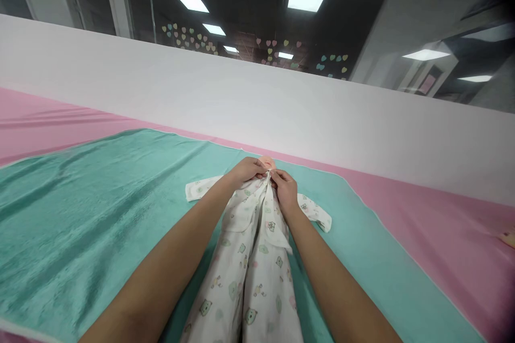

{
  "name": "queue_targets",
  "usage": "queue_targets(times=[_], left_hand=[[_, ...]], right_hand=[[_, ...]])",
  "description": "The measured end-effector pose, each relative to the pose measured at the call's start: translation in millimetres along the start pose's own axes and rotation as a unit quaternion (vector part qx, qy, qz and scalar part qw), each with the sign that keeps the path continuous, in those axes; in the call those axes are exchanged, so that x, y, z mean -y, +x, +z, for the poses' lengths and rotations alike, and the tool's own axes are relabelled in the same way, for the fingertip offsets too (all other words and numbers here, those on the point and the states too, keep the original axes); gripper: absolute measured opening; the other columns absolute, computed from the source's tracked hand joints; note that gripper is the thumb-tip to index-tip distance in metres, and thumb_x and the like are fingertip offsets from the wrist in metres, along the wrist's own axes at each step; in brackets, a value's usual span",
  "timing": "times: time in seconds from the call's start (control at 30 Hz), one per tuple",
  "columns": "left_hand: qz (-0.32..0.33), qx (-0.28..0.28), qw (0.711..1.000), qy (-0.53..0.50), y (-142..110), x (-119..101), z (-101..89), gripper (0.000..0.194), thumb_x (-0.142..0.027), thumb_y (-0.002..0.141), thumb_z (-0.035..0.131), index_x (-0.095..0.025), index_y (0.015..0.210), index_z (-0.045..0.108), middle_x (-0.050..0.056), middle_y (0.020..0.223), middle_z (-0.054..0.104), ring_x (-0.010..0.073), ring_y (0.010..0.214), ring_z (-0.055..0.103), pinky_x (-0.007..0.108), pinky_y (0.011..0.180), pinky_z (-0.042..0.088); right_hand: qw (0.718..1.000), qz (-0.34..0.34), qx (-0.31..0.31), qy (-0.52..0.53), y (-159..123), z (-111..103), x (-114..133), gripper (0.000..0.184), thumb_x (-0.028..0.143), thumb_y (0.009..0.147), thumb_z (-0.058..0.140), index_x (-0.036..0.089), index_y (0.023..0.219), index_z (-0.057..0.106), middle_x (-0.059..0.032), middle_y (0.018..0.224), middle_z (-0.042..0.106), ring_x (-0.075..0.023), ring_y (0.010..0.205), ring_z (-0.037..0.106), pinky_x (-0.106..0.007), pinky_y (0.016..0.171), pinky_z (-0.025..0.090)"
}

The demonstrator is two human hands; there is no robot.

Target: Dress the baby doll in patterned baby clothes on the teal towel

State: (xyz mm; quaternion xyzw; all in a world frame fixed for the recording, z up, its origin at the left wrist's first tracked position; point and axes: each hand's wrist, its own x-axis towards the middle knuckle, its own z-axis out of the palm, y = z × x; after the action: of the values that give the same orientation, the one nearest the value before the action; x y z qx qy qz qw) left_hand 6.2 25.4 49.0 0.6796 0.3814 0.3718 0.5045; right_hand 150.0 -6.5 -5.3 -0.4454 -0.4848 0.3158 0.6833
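Observation:
A baby doll (267,162) lies on its back on a teal blanket (120,193), with only part of its face showing above my hands. It wears a white printed baby jacket (241,209) and matching long trousers (257,289). My left hand (250,170) pinches the jacket's front edge at the neck. Close beside it, my right hand (285,186) pinches the opposite edge at the collar. The two edges meet between my fingertips, and below them the jacket front hangs apart. Whatever fastener is there is too small to make out. Both sleeves stretch out sideways.
Pink sheeting (434,225) surrounds the blanket. A low white wall (249,102) runs along the far side, with a dark window (249,16) above it bearing heart-shaped stickers. Something skin-coloured (507,238), partly cut off, is at the right edge.

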Motion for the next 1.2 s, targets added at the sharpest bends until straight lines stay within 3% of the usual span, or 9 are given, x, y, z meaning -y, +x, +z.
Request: queue_targets(times=[0.2,0.3,0.47,0.6,0.73,0.83,1.0,1.2], left_hand=[[0.003,0.022,0.999,-0.030,-3,0,1.7,0.003,-0.018,0.068,0.059,-0.015,0.068,0.058,0.001,0.062,0.060,0.0100,0.061,0.056,0.019,0.055,0.040],[0.003,0.027,1.000,-0.015,-4,-1,0.0,0.006,-0.020,0.070,0.058,-0.015,0.069,0.058,0.002,0.062,0.060,0.0098,0.061,0.055,0.018,0.052,0.037],[0.004,0.017,1.000,0.026,-9,-8,0.9,0.024,-0.035,0.072,0.060,-0.015,0.061,0.055,0.001,0.058,0.056,0.0082,0.052,0.047,0.020,0.048,0.034],[0.008,0.043,0.999,0.025,-10,-11,2.4,0.021,-0.025,0.070,0.059,-0.015,0.054,0.050,-0.002,0.051,0.048,0.0067,0.046,0.041,0.020,0.045,0.031],[-0.007,0.034,0.999,0.022,-7,-9,0.8,0.003,-0.017,0.067,0.057,-0.015,0.065,0.055,0.000,0.059,0.056,0.0097,0.054,0.054,0.020,0.048,0.035],[-0.006,0.029,0.999,0.028,-5,-7,-0.4,0.007,-0.018,0.067,0.057,-0.016,0.073,0.058,0.000,0.060,0.057,0.0116,0.057,0.057,0.019,0.048,0.035],[-0.007,0.015,1.000,0.026,-6,-5,-0.9,0.011,-0.018,0.067,0.057,-0.017,0.078,0.059,-0.002,0.054,0.054,0.0093,0.049,0.049,0.020,0.047,0.033],[-0.037,0.017,0.999,-0.034,-8,-4,-4.9,0.019,-0.015,0.066,0.061,-0.016,0.084,0.059,-0.007,0.045,0.037,0.0059,0.041,0.031,0.020,0.041,0.022]], right_hand=[[0.999,-0.007,0.022,-0.038,-3,-1,2,0.028,0.043,0.065,0.066,0.019,0.080,0.069,-0.0010,0.075,0.065,-0.0118,0.059,0.049,-0.026,0.060,0.041],[0.996,-0.026,0.047,-0.067,-5,-3,6,0.026,0.042,0.067,0.064,0.020,0.082,0.070,-0.0019,0.081,0.067,-0.0148,0.069,0.055,-0.028,0.068,0.044],[0.983,-0.117,0.076,-0.121,-9,0,14,0.020,0.039,0.073,0.060,0.022,0.073,0.069,-0.0028,0.088,0.065,-0.0178,0.086,0.058,-0.031,0.082,0.043],[0.969,-0.162,0.091,-0.165,-11,3,17,0.020,0.038,0.075,0.058,0.022,0.070,0.069,-0.0032,0.087,0.061,-0.0172,0.086,0.058,-0.029,0.079,0.043],[0.970,-0.160,0.098,-0.156,-12,2,18,0.025,0.039,0.079,0.053,0.022,0.069,0.070,-0.0029,0.088,0.064,-0.0173,0.088,0.058,-0.030,0.083,0.042],[0.977,-0.143,0.080,-0.139,-13,1,17,0.027,0.039,0.080,0.051,0.023,0.070,0.071,-0.0022,0.089,0.066,-0.0179,0.089,0.059,-0.031,0.085,0.041],[0.977,-0.131,0.076,-0.149,-11,1,16,0.027,0.039,0.080,0.051,0.023,0.072,0.072,-0.0030,0.090,0.065,-0.0178,0.089,0.057,-0.031,0.085,0.040],[0.973,-0.129,0.089,-0.169,-9,-1,17,0.030,0.039,0.081,0.050,0.022,0.066,0.069,-0.0022,0.088,0.060,-0.0160,0.088,0.056,-0.029,0.085,0.038]])
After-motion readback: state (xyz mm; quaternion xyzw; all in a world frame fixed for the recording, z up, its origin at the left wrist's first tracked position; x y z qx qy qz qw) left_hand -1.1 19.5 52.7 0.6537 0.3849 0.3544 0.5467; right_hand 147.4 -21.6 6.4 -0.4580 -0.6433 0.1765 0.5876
